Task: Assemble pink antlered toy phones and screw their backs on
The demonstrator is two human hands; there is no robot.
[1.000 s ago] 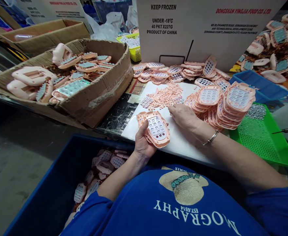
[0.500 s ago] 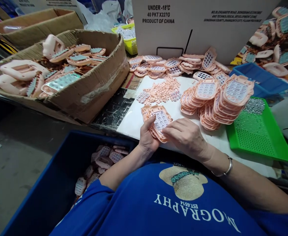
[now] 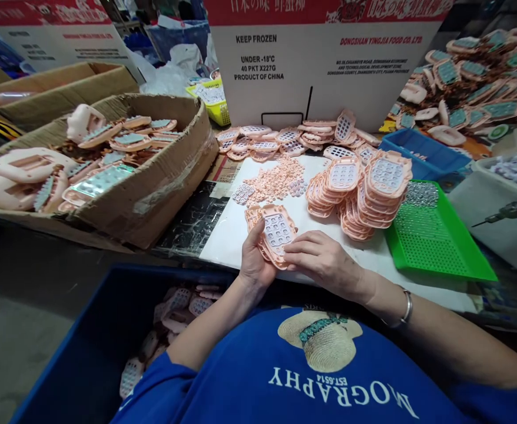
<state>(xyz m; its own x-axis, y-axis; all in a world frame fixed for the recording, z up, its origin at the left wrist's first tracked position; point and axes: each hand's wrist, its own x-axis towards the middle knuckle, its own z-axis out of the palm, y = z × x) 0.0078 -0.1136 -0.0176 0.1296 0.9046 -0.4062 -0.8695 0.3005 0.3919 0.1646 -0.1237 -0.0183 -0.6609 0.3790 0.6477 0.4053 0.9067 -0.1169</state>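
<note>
My left hand [image 3: 254,259] grips a small stack of pink keypad panels [image 3: 274,231] just above the white work board [image 3: 232,227], thumb along the stack's left edge. My right hand [image 3: 324,262] rests against the stack's right side, fingers bent and pinched at the top panel's edge; whatever is between the fingertips is too small to see. A heap of tiny pink buttons [image 3: 278,176] lies on the board beyond the hands. Tall fanned piles of finished pink panels [image 3: 364,188] stand to the right of that heap.
A torn cardboard box [image 3: 152,194] of pink housings sits at left. A blue bin [image 3: 86,353] with loose panels is below my left arm. A green perforated tray [image 3: 435,241] lies at right, a blue tray [image 3: 426,153] behind it. A white carton [image 3: 307,65] stands at the back.
My right hand left the button heap and came back to the stack in my left hand. The view then tilted up slightly; both hands stay on the stack.
</note>
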